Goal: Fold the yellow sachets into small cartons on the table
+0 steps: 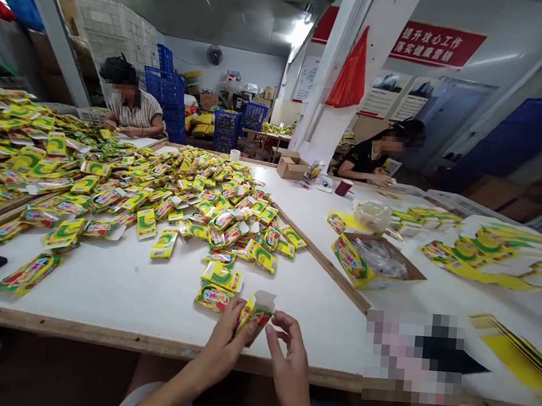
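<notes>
Above the table's front edge, my left hand [228, 339] grips a small yellow and red printed carton [261, 318], its white top flap standing up. What I see may be two carton faces or two cartons side by side; I cannot tell. At the carton's right side is my right hand [291, 353], thumb and fingers bent and slightly apart, holding nothing visible. Just beyond my left hand lie a shut carton with colourful lettering [213, 297] and a yellow carton with a green design [222, 275].
A large heap of similar cartons [197, 192] spreads over the white table [120, 297]. A wooden strip [323, 259] divides it. Right of that stand a display box with clear plastic [355, 261] and flat yellow card [511, 350]. Two people [138, 113] [371, 154] sit across the table.
</notes>
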### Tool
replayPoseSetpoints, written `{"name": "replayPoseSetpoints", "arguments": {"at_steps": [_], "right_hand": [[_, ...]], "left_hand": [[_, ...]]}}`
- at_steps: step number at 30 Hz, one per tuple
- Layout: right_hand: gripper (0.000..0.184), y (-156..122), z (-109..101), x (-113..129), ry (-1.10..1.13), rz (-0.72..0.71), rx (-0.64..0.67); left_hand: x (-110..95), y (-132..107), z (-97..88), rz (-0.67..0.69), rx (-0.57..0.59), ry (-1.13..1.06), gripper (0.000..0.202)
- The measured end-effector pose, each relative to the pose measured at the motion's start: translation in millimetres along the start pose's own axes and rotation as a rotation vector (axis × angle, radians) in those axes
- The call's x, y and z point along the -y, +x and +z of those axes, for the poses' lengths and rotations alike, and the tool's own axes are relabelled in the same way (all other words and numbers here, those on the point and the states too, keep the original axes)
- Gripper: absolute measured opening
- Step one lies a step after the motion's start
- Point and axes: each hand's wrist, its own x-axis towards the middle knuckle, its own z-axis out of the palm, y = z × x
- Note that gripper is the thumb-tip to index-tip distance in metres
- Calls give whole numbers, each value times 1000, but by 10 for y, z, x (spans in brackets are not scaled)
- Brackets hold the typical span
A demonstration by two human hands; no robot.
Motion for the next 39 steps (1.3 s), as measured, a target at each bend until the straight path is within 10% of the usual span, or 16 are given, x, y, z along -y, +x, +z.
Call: {"name": "replayPoseSetpoints", "arguments": {"at_steps": [9,24,39], "right_hand": [[35,29,-70,-222,-23,-91,82],[23,340,-116,-110,-62,-44,382],[16,321,79,-115,-39,-203,205]], "left_hand": [[143,47,204,-147,-7,-410,54],[198,211,86,-126,60,-292,24],[142,281,-50,24,-18,-37,7]]}}
